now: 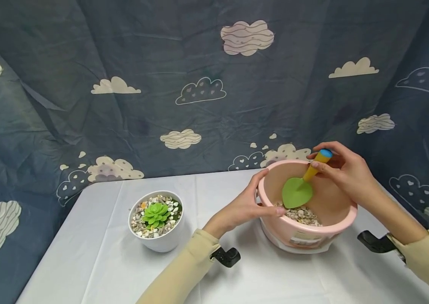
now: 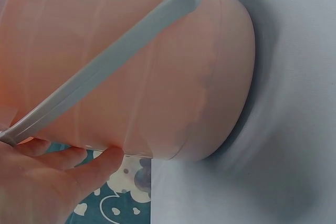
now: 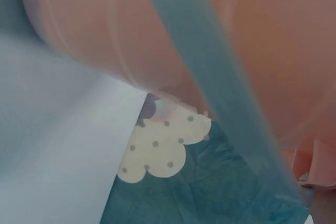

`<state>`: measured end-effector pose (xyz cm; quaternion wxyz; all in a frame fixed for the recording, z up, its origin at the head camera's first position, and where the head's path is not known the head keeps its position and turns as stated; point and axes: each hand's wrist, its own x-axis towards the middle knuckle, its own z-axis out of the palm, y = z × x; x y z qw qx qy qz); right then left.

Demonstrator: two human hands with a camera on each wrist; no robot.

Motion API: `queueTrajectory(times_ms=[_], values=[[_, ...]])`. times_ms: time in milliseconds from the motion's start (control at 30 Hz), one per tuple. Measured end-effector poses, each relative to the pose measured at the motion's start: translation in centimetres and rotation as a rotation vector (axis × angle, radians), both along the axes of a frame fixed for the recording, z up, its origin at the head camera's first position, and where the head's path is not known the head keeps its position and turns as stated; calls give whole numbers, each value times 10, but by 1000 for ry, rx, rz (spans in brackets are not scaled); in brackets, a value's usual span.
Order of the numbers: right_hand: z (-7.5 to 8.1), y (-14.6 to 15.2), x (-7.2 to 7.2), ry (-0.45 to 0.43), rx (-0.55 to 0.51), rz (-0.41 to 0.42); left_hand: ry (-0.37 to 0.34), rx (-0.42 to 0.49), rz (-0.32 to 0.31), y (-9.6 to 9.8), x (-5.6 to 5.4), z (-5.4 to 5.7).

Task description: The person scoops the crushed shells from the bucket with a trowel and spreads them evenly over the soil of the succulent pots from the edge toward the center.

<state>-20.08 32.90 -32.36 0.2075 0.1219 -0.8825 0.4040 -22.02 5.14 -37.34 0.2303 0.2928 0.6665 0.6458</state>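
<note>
A pink bucket stands on the table, with small pebbles in its bottom. My left hand grips its left side, the thumb lying at the front rim and the fingers farther back. In the left wrist view, the fingers of this hand lie along the pink wall. Over the back right rim, my right hand holds a toy shovel by its yellow, blue-tipped handle. The shovel's green blade points down into the bucket, above the pebbles. The bucket's pale carrying handle hangs down outside.
Left of the bucket is a white pot with a green succulent among pebbles. A white cloth covers the table. Behind it hangs a dark blue curtain with clouds.
</note>
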Motion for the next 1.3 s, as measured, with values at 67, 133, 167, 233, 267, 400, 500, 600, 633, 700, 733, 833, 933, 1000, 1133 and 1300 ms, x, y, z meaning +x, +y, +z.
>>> queueTrajectory(times_ms=[67,133,167,233,267,400,500,600,633,700,733,833,933,1000,1133,1300], values=[[1,1,0,22,51,1,-1,1,-6,0,0,0],[2,2,2,31,86,3,-3,3,-12,1,-1,1],[2,3,2,31,97,6,-3,4,-13,1,-1,1],[2,4,5,29,115,18,-1,5,-13,1,-1,1],[2,4,6,28,124,23,0,8,-14,1,-2,1],[1,3,11,45,166,31,1,25,-22,3,-2,2],[-1,2,14,69,200,32,-9,30,-26,3,-1,1],[-2,2,17,80,235,38,-19,27,-27,3,0,0],[-2,3,18,84,254,40,-19,27,-29,4,1,-1],[-1,4,19,85,287,46,-14,23,-32,4,1,-1],[0,5,19,85,300,48,-7,19,-32,4,1,-1],[1,7,20,76,326,52,5,6,-28,4,2,0],[2,7,19,47,312,48,7,-4,-20,3,2,1],[2,6,19,30,300,43,7,-9,-16,2,2,1],[1,2,18,13,282,56,14,-15,0,2,2,1],[-1,-3,21,78,353,67,11,-12,33,1,2,-1]])
